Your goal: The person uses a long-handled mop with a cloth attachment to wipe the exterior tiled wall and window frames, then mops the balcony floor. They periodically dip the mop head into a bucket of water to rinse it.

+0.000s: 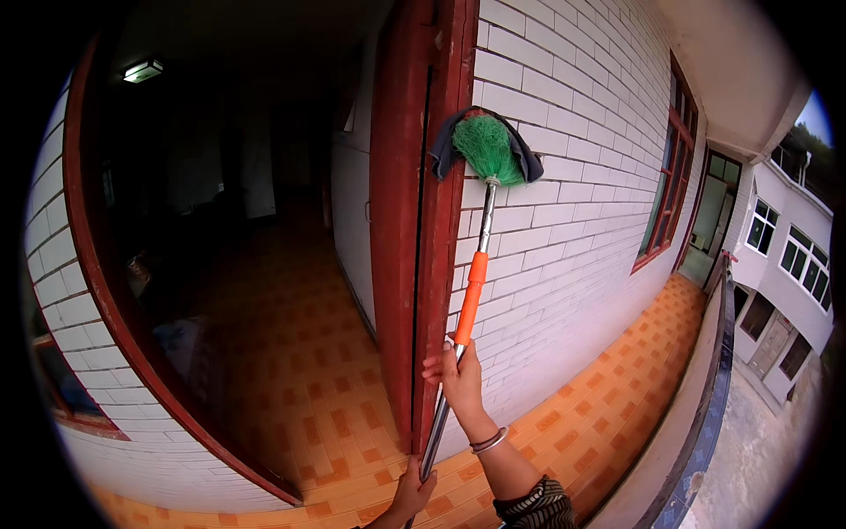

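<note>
1. Left grip (411, 490): closed round the pole (472, 295), low down.
2. Right grip (462, 379): round the pole above the left, some fingers loose.
3. Brush (485, 145), with cloth (530, 163): above both grips, apparently against frame (441, 264) and wall (564, 212).
4. Progress: wiping seems under way; done and remaining parts cannot be told apart.

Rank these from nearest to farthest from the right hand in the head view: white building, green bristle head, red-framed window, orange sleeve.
From the right hand:
1. Orange sleeve: just above it on the pole.
2. Green bristle head: at the pole's top.
3. Red-framed window: farther along the wall, right.
4. White building: far right, beyond the parapet.
</note>
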Tool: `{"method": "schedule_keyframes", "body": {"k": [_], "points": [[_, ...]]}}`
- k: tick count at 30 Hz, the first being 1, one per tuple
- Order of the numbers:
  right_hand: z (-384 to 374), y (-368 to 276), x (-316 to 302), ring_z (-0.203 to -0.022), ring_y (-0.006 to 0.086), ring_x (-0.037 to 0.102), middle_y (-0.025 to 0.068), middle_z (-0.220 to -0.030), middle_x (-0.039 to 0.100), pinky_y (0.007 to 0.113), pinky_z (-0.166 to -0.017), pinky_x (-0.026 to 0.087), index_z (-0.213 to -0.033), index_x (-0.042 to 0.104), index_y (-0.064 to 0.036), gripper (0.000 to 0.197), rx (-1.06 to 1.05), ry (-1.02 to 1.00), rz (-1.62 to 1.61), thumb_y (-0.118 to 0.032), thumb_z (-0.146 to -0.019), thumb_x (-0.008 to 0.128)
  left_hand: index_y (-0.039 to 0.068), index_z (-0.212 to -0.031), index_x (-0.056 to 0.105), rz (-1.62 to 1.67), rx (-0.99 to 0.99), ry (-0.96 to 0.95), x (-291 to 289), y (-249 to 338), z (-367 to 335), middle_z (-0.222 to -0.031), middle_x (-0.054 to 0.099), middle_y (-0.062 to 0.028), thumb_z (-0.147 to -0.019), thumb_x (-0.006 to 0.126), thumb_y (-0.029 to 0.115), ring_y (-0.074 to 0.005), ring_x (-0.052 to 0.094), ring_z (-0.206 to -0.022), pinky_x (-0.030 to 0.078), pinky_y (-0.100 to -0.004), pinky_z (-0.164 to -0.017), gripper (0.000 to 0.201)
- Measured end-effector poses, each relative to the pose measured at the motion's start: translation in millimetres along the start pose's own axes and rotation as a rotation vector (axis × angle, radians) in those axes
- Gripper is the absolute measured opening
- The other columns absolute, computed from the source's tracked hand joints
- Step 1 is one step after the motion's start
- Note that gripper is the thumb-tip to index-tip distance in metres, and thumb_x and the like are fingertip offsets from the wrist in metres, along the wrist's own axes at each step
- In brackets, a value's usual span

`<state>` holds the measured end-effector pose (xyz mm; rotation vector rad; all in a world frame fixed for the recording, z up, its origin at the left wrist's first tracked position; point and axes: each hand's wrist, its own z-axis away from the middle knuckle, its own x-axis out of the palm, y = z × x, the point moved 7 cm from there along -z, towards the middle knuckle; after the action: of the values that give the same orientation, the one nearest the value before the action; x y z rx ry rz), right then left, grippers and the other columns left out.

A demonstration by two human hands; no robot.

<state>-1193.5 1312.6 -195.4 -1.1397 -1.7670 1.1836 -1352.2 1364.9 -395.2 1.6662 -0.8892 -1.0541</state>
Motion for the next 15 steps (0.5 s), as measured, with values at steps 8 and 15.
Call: {"method": "schedule_keyframes", "body": {"k": [8, 15], "points": [[82.9, 104.3, 85.1, -0.041, 0.0101, 0.045, 0.0005, -0.06, 0.041, 0.025, -0.037, 0.041, -0.107, 0.035, -0.0076, 0.017, 0.114, 0.082, -0.17, -0.019, -0.101, 0.046, 0.006, -0.109, 0.058, -0.02, -0.248, -0.076, -111.2, -195.6, 130.3, -0.067, 0.056, -0.0006, -0.089, 0.067, 0.019, -0.0104, 0.055, -0.053, 0.05, -0.0273, -0.048, 0.026], [76.9, 77.9, 88.5, -0.039, 0.0107, 0.044, -0.0002, -0.057, 0.039, 0.026, -0.036, 0.039, -0.095, 0.037, -0.0068, 0.016, 0.133, 0.135, -0.088, -0.02, -0.102, 0.044, 0.004, -0.073, 0.063, -0.143, -0.559, -0.318, -148.2, -313.3, 278.5, -0.057, 0.052, -0.0007, -0.091, 0.062, 0.041, -0.0123, 0.045, -0.052, 0.037, -0.0346, -0.047, 0.041]]}}
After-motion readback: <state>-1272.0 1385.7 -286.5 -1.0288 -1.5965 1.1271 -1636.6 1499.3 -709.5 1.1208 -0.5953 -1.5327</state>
